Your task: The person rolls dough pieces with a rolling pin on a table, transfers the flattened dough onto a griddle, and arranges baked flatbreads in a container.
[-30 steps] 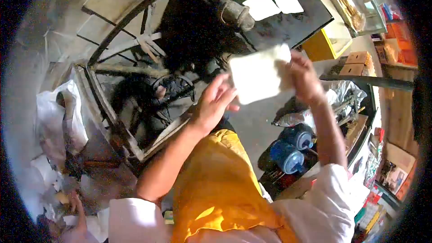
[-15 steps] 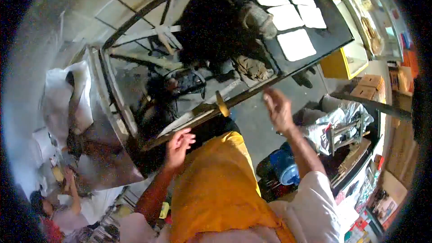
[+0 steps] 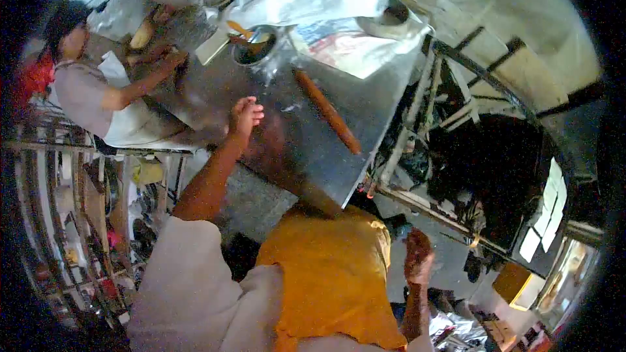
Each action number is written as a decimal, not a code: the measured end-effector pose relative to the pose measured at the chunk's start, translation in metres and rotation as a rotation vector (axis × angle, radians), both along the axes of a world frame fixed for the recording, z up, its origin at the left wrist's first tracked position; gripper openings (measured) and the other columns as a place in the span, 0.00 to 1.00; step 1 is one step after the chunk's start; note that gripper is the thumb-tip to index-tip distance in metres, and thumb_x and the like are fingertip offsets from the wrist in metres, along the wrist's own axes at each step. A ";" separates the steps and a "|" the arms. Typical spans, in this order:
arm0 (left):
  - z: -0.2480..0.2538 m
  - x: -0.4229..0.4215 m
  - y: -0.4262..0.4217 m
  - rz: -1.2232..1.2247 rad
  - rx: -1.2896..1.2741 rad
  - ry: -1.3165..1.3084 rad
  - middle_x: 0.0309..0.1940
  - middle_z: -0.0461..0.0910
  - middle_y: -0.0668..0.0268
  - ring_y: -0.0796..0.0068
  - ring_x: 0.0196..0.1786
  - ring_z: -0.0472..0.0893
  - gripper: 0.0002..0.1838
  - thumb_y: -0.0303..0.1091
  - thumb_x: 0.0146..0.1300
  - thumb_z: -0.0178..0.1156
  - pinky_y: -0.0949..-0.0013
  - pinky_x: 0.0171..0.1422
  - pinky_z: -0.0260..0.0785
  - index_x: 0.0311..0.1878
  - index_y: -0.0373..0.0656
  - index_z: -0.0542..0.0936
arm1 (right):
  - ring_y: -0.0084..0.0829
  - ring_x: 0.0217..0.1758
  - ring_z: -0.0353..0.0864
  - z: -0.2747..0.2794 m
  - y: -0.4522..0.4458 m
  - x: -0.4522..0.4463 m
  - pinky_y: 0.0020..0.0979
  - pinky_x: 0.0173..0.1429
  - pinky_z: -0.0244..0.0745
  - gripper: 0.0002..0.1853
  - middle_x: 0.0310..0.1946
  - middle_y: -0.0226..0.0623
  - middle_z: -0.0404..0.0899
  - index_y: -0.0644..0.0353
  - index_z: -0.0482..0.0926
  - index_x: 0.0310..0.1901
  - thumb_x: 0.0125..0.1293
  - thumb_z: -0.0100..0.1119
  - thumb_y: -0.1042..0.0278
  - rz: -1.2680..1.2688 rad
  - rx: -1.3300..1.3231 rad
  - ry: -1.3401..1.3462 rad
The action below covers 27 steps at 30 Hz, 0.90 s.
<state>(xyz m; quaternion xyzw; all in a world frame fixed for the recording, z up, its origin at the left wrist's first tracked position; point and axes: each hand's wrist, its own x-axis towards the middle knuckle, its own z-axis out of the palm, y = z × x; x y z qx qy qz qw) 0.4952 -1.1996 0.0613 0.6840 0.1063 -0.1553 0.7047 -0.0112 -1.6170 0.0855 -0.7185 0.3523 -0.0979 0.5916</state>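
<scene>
In my head view, my left grip point(image 3: 248, 118) hovers loosely open over the smooth grey table point(image 3: 372, 101), near 1 long, cylindrical brown rolling pin point(image 3: 327, 112). My right grip point(image 3: 418, 255) hangs curled beside my orange cloth apron point(image 3: 336, 280); whether around anything, I can't tell.

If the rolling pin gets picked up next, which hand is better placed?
Probably the left: the left hand is over the table, nearer the rolling pin. The right hand is beyond the table's edge.
</scene>
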 end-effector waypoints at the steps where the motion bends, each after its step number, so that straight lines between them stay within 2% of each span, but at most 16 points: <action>1: 0.006 0.017 0.020 0.057 0.117 -0.009 0.36 0.86 0.64 0.76 0.31 0.83 0.15 0.39 0.72 0.64 0.72 0.32 0.74 0.56 0.44 0.80 | 0.36 0.46 0.88 0.039 0.015 0.031 0.37 0.52 0.84 0.15 0.48 0.43 0.87 0.69 0.82 0.58 0.75 0.63 0.70 0.232 -0.201 0.174; 2: 0.013 0.037 0.039 0.109 0.238 -0.017 0.36 0.85 0.66 0.77 0.31 0.82 0.16 0.38 0.70 0.65 0.72 0.32 0.73 0.57 0.44 0.80 | 0.38 0.47 0.88 0.057 0.029 0.053 0.37 0.52 0.84 0.15 0.48 0.45 0.87 0.68 0.83 0.57 0.74 0.64 0.70 0.327 -0.278 0.208; 3: 0.003 0.061 0.066 0.112 0.227 -0.012 0.36 0.85 0.66 0.77 0.31 0.82 0.16 0.38 0.70 0.65 0.72 0.32 0.73 0.57 0.44 0.80 | 0.39 0.47 0.89 0.069 0.041 0.069 0.37 0.51 0.84 0.15 0.48 0.47 0.87 0.68 0.83 0.57 0.73 0.64 0.70 0.420 -0.352 0.246; 6: -0.054 0.124 0.130 0.125 0.151 -0.052 0.35 0.82 0.71 0.79 0.32 0.81 0.17 0.36 0.67 0.66 0.72 0.31 0.72 0.57 0.45 0.80 | 0.43 0.47 0.90 0.081 0.053 0.087 0.39 0.51 0.84 0.14 0.48 0.50 0.87 0.68 0.84 0.56 0.72 0.65 0.70 0.462 -0.432 0.192; 12: -0.070 0.191 0.174 0.098 0.296 -0.059 0.41 0.80 0.68 0.75 0.39 0.79 0.18 0.36 0.68 0.65 0.69 0.38 0.72 0.59 0.45 0.78 | 0.43 0.47 0.89 0.106 0.066 0.122 0.40 0.52 0.84 0.15 0.47 0.52 0.87 0.67 0.84 0.56 0.71 0.66 0.70 0.419 -0.467 0.318; 13: -0.077 0.201 0.177 0.075 0.324 -0.066 0.42 0.80 0.68 0.74 0.40 0.79 0.18 0.36 0.69 0.64 0.68 0.39 0.72 0.60 0.45 0.78 | 0.43 0.47 0.89 0.106 0.069 0.126 0.40 0.52 0.84 0.15 0.47 0.52 0.87 0.67 0.84 0.56 0.71 0.66 0.70 0.377 -0.466 0.350; 14: -0.083 0.209 0.179 0.043 0.357 -0.075 0.43 0.79 0.68 0.73 0.42 0.78 0.18 0.35 0.69 0.64 0.68 0.40 0.72 0.60 0.45 0.78 | 0.44 0.47 0.89 0.103 0.069 0.132 0.41 0.51 0.84 0.15 0.46 0.52 0.86 0.67 0.84 0.55 0.71 0.66 0.69 0.250 -0.238 0.325; 16: -0.095 0.235 0.178 -0.030 0.406 -0.096 0.45 0.78 0.67 0.72 0.44 0.77 0.19 0.35 0.69 0.64 0.67 0.42 0.72 0.61 0.44 0.78 | 0.47 0.48 0.88 0.108 0.066 0.136 0.42 0.50 0.83 0.15 0.46 0.52 0.86 0.67 0.83 0.55 0.71 0.66 0.68 0.208 -0.242 0.362; 17: -0.104 0.251 0.173 -0.062 0.415 -0.100 0.46 0.78 0.67 0.71 0.46 0.77 0.19 0.35 0.69 0.64 0.66 0.43 0.72 0.61 0.44 0.77 | 0.49 0.48 0.88 0.113 0.062 0.139 0.43 0.50 0.83 0.16 0.46 0.52 0.85 0.66 0.83 0.55 0.71 0.66 0.66 0.326 -0.451 0.459; 20: -0.134 0.310 0.153 -0.112 0.446 -0.083 0.49 0.77 0.65 0.69 0.49 0.76 0.20 0.35 0.70 0.63 0.64 0.46 0.73 0.63 0.44 0.77 | 0.50 0.45 0.88 0.112 0.059 0.137 0.44 0.47 0.83 0.17 0.47 0.51 0.85 0.64 0.82 0.57 0.72 0.66 0.63 0.285 -0.440 0.425; 22: -0.137 0.328 0.147 -0.102 0.506 -0.073 0.51 0.76 0.65 0.68 0.52 0.75 0.20 0.35 0.70 0.63 0.63 0.49 0.73 0.63 0.44 0.76 | 0.50 0.44 0.88 0.112 0.064 0.128 0.44 0.46 0.84 0.18 0.47 0.51 0.85 0.63 0.82 0.58 0.72 0.66 0.62 0.212 -0.408 0.419; 25: -0.119 0.348 0.155 -0.066 0.580 -0.098 0.54 0.75 0.64 0.66 0.56 0.74 0.21 0.34 0.71 0.62 0.61 0.52 0.73 0.65 0.44 0.76 | 0.49 0.41 0.88 0.104 0.070 0.144 0.43 0.46 0.85 0.18 0.47 0.49 0.85 0.62 0.82 0.58 0.73 0.65 0.61 0.297 -0.489 0.375; 27: -0.105 0.359 0.158 -0.050 0.609 -0.129 0.56 0.74 0.63 0.64 0.58 0.73 0.21 0.34 0.71 0.62 0.60 0.54 0.73 0.65 0.44 0.75 | 0.47 0.43 0.88 0.102 0.074 0.145 0.43 0.48 0.85 0.16 0.47 0.47 0.85 0.60 0.83 0.58 0.75 0.61 0.61 0.279 -0.358 0.559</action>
